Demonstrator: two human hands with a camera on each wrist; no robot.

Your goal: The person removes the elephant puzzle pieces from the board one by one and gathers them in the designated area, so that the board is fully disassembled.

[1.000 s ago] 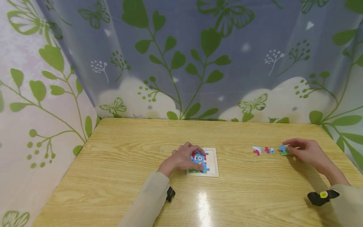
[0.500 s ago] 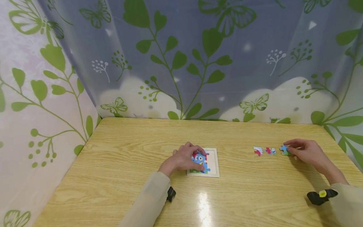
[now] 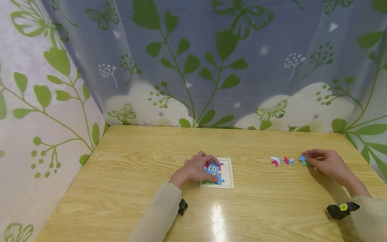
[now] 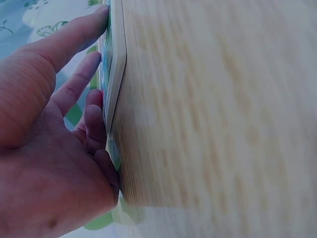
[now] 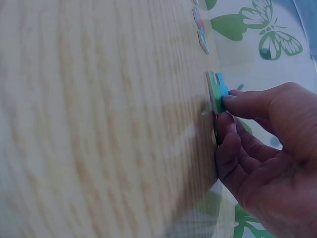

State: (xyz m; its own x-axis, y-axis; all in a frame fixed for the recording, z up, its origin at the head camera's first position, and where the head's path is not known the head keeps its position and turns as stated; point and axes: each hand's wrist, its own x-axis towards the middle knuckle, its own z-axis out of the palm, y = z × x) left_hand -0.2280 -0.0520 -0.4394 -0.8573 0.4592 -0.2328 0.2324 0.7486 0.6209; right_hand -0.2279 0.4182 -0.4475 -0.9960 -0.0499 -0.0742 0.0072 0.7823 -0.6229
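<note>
A square wooden jigsaw puzzle board lies mid-table, its left part filled with pieces showing a blue cartoon character. My left hand rests over that picture, thumb and index finger spread apart with their tips on the pieces. In the left wrist view the thumb reaches out straight to the board. My right hand pinches a blue and green puzzle piece at table level on the right. The right wrist view shows the thumb on the blue part, with a green layer beside it.
Left of the right hand lie a white and red puzzle piece and a red, blue and white cluster. The wooden table ends at a patterned curtain behind and a leaf-print wall at the left.
The right hand's piece shifted slightly to the right, and the dark gap at its left edge is gone. The left hand and the board have stayed put.
</note>
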